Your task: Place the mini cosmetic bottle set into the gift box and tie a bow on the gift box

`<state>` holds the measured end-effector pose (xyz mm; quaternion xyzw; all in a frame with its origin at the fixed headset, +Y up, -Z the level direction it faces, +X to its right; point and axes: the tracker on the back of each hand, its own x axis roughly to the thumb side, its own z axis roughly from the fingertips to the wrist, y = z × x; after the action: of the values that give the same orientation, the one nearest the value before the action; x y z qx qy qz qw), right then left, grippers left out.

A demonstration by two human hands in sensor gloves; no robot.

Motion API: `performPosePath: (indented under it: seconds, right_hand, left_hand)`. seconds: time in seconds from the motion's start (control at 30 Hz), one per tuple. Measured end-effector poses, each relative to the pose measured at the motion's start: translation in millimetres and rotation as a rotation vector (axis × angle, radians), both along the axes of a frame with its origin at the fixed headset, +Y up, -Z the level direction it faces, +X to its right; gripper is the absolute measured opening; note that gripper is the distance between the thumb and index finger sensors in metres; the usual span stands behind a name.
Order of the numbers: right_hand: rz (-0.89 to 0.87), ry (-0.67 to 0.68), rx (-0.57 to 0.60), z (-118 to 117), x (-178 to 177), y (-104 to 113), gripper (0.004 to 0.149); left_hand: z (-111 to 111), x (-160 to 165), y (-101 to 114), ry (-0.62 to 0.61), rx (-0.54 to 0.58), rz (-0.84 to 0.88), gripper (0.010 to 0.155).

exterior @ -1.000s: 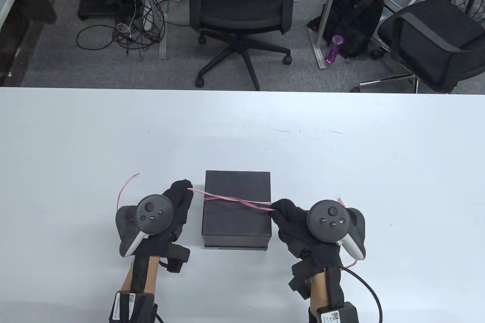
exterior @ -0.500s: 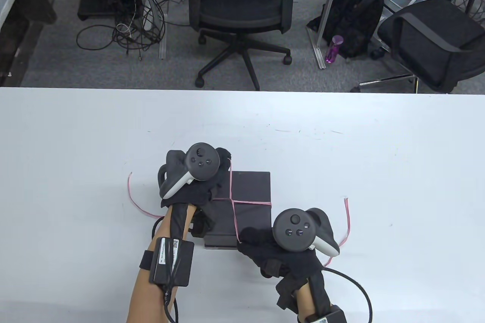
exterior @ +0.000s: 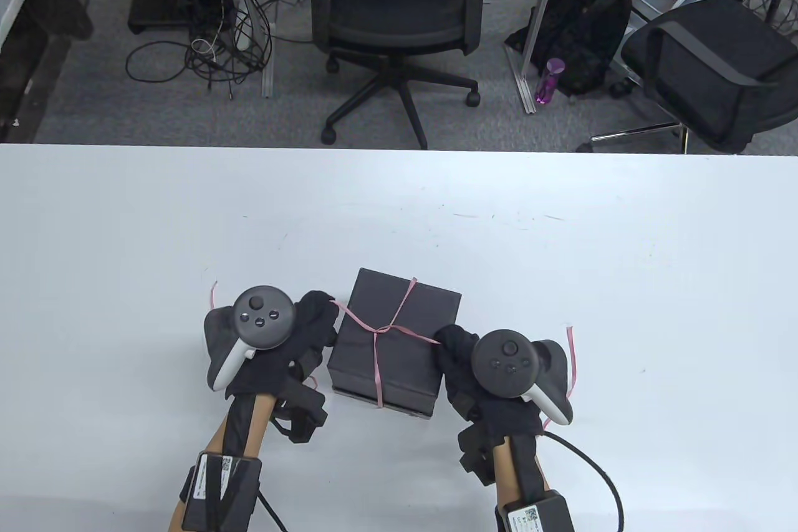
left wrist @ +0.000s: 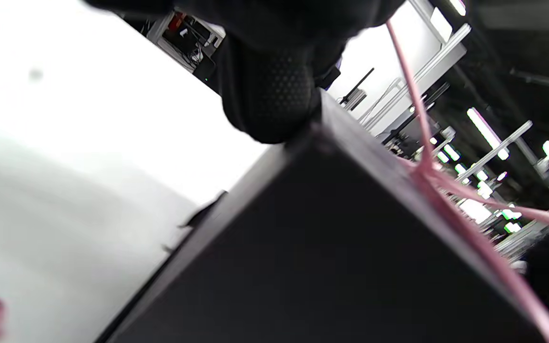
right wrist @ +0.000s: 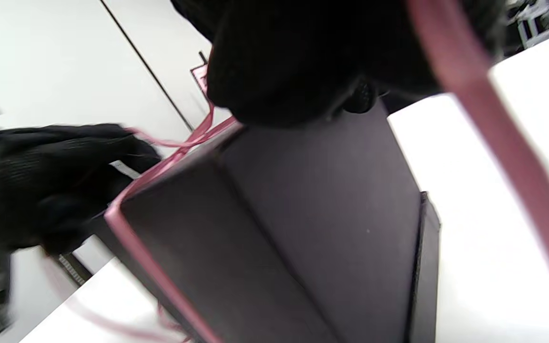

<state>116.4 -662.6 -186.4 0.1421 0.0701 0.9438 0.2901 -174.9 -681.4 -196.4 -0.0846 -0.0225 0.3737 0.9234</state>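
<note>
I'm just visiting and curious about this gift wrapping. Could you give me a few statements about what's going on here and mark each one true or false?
1. The black gift box has its lid on. True.
2. The pink ribbon crosses on top of the box. True.
3. A finished bow sits on the box. False: only a crossing, no loops.
4. The left hand rests far from the box. False: it is at the box's left side, holding ribbon.
5. The right hand holds a ribbon end. True.

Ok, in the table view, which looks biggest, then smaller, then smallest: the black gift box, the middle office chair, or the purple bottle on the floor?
1. office chair
2. gift box
3. purple bottle
The chair stands farther from the camera, yet it looks largest.
</note>
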Motion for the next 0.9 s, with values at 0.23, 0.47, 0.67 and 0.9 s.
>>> performPosePath:
  seconds: [0.23,0.47,0.67,0.9]
  right_hand:
    - [0.003,-0.054,0.045,-1,4,-2,0.042]
    - [0.269,-0.152,0.190,2,11,5,0.042]
    - [0.429,-0.161,0.091,-4,10,-8,0.042]
    - [0.495,-0.084,-0.063,-17,1,-50,0.042]
  left_hand:
    - [25,1,-13,0.089,0.093,0.045,0.045]
    - [27,-2,-22,0.143,0.252,-0.209,0.044]
    - [23,5,-40,0.111,0.314,-0.441,0.044]
    - [17,20,-75,0.026,0.273,-0.535,0.044]
